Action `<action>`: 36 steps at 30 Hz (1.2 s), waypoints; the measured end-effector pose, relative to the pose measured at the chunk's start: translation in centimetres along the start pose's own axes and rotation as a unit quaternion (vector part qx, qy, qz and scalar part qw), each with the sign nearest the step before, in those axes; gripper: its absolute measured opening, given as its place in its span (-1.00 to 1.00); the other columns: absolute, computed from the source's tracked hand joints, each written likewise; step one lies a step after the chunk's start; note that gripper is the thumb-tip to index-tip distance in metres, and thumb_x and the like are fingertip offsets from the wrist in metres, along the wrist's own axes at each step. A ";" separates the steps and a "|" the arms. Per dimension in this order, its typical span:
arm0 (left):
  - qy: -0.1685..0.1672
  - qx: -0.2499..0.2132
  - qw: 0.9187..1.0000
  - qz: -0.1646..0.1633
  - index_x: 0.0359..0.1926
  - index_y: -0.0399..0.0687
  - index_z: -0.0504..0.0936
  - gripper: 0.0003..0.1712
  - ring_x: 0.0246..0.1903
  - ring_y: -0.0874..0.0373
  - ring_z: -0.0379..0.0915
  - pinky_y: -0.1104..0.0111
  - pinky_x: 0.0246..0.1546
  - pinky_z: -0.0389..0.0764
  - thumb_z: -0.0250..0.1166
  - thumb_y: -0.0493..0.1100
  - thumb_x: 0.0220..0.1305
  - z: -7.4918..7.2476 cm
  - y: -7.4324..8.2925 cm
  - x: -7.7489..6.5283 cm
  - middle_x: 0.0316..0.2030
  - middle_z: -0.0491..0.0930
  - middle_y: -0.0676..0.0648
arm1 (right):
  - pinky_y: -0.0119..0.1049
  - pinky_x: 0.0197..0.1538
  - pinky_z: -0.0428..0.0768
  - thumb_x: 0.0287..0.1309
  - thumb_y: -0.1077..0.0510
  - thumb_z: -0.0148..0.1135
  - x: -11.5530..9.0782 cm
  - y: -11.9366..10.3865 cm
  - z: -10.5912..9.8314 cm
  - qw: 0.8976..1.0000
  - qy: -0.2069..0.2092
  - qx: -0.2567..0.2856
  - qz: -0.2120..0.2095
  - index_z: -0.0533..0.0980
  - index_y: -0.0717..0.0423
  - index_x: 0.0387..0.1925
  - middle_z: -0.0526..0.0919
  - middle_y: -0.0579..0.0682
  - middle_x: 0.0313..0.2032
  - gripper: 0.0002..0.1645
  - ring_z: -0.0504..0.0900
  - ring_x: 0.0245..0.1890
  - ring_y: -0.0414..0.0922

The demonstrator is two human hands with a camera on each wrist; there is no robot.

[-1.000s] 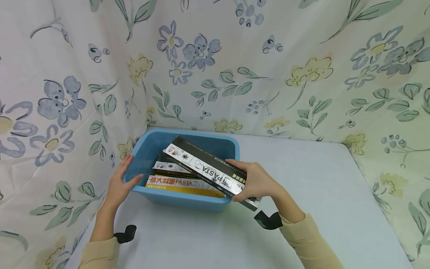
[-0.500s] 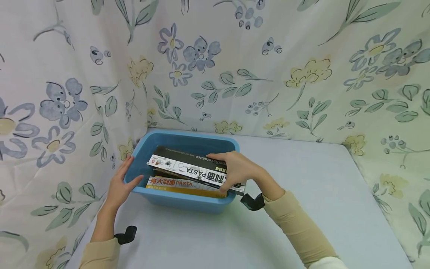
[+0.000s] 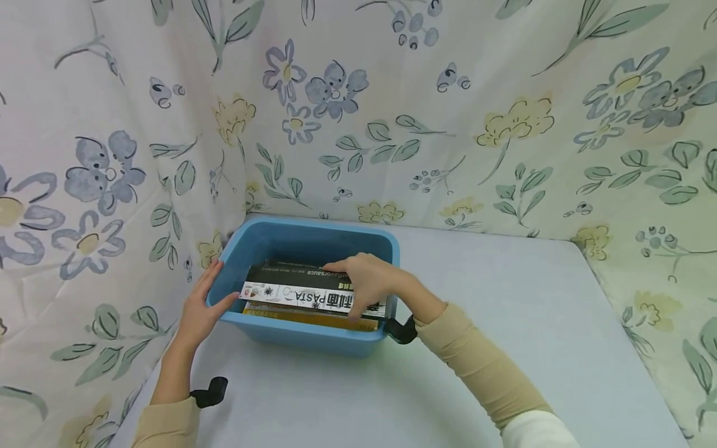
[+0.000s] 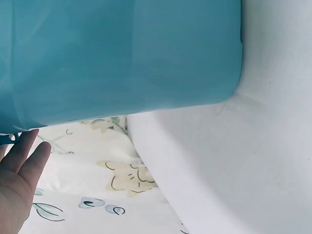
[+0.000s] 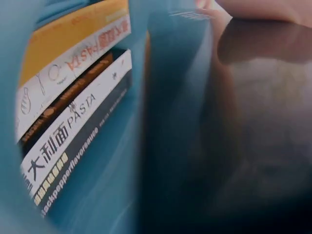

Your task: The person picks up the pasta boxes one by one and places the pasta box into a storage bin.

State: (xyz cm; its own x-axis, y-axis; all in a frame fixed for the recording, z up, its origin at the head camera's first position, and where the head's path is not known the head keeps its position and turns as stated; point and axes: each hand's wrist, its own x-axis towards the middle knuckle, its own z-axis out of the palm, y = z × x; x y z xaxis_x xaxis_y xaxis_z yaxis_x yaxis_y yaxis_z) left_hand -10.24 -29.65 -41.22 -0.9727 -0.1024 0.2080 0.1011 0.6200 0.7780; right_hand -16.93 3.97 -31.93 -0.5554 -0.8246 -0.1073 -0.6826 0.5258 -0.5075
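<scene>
My right hand (image 3: 372,283) grips the right end of a black-and-white pasta box (image 3: 291,277), thumb on the near side and fingers over the far side. The box lies lengthwise inside the blue plastic bin (image 3: 302,340), low over other boxes. Under its near edge shows a yellow-and-white pasta box (image 3: 313,318). In the right wrist view, another black-and-white pasta box (image 5: 73,124) stands beside the yellow one; the held box is a dark blur at right. My left hand (image 3: 195,314) rests spread at the bin's left rim, fingertips touching the rim (image 4: 9,138) in the left wrist view.
The bin stands on a white table (image 3: 504,311) near its back left corner. Flowered cloth (image 3: 392,112) hangs close behind and along the left side. A black wrist mount (image 3: 401,331) on my right arm overlaps the bin's front right corner.
My right hand has moved left with the pasta box and lowered it into the bin, turning it from a steep slant to nearly parallel with the front wall. My left hand has stayed put.
</scene>
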 end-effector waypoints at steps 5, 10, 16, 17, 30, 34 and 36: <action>0.002 0.000 1.000 0.002 0.48 -0.18 0.13 -0.13 0.43 -0.36 -0.19 -0.43 0.21 -0.07 0.28 -0.14 0.20 -0.1 0.0 0.0 0.47 -0.02 -0.32 | -0.43 -0.38 0.54 -0.36 0.06 0.65 1.1 -0.9 0.7 0.999 -0.034 -0.017 0.021 0.33 0.16 0.36 0.67 -0.02 -0.06 0.15 0.52 -0.37 -0.21; -0.001 -0.002 1.000 0.002 0.48 -0.18 0.13 -0.13 0.42 -0.38 -0.18 -0.44 0.20 -0.06 0.28 -0.14 0.20 -0.1 0.1 -0.1 0.47 -0.03 -0.31 | -0.45 -0.33 0.54 -0.38 0.02 0.68 2.1 -1.8 1.1 0.997 -0.057 -0.035 0.030 0.34 0.11 0.36 0.66 -0.05 -0.02 0.16 0.50 -0.38 -0.24; -0.002 -0.001 1.000 0.002 0.47 -0.18 0.13 -0.13 0.42 -0.37 -0.18 -0.44 0.20 -0.06 0.27 -0.13 0.20 -0.1 0.0 0.0 0.48 -0.02 -0.30 | -0.47 -0.54 0.37 -0.35 0.02 0.66 3.2 -2.3 1.1 0.995 -0.083 -0.042 0.031 0.31 0.13 0.38 0.70 0.00 -0.09 0.17 0.31 -0.63 -0.26; -0.002 0.000 1.000 0.001 0.48 -0.17 0.13 -0.13 0.42 -0.37 -0.18 -0.44 0.20 -0.06 0.27 -0.13 0.20 -0.1 0.0 0.0 0.48 -0.02 -0.30 | -0.47 -0.54 0.38 -0.34 0.02 0.66 3.3 -2.3 1.1 0.995 -0.084 -0.042 0.030 0.31 0.13 0.38 0.69 0.00 -0.06 0.17 0.32 -0.63 -0.26; -0.002 0.000 1.000 0.001 0.48 -0.18 0.12 -0.14 0.43 -0.37 -0.19 -0.44 0.21 -0.08 0.27 -0.14 0.21 -0.2 0.1 0.0 0.47 -0.03 -0.31 | -0.24 0.17 0.47 -0.08 -0.14 0.52 3.9 -1.4 1.3 0.981 -0.172 -0.007 0.091 0.12 0.02 0.49 0.29 -0.02 0.39 0.17 0.46 0.19 -0.13; -0.003 0.000 1.000 0.001 0.48 -0.19 0.12 -0.14 0.43 -0.37 -0.19 -0.44 0.21 -0.08 0.27 -0.14 0.21 -0.1 0.2 -0.1 0.48 -0.03 -0.31 | -0.13 0.35 0.30 0.06 -0.19 0.40 3.5 -1.1 1.4 0.972 -0.209 0.027 0.106 0.12 0.04 0.49 0.24 -0.02 0.43 0.07 0.21 0.41 -0.07; -0.002 0.001 1.000 0.000 0.48 -0.18 0.12 -0.14 0.43 -0.37 -0.19 -0.44 0.21 -0.07 0.27 -0.14 0.22 -0.1 0.2 -0.1 0.48 -0.03 -0.30 | -0.12 0.35 0.31 0.10 -0.19 0.36 3.3 -1.0 1.3 0.971 -0.213 0.045 0.103 0.15 0.05 0.47 0.27 0.00 0.41 0.01 0.25 0.39 -0.07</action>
State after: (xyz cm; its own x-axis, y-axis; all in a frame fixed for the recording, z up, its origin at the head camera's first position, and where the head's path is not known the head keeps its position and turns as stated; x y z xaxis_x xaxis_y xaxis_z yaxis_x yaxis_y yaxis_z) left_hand -10.11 -29.63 -41.05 -0.9736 -0.0992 0.2057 0.1006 0.6224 0.7762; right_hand -17.43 0.48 -32.91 -0.4149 -0.7260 -0.5484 -0.5239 0.6835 -0.5083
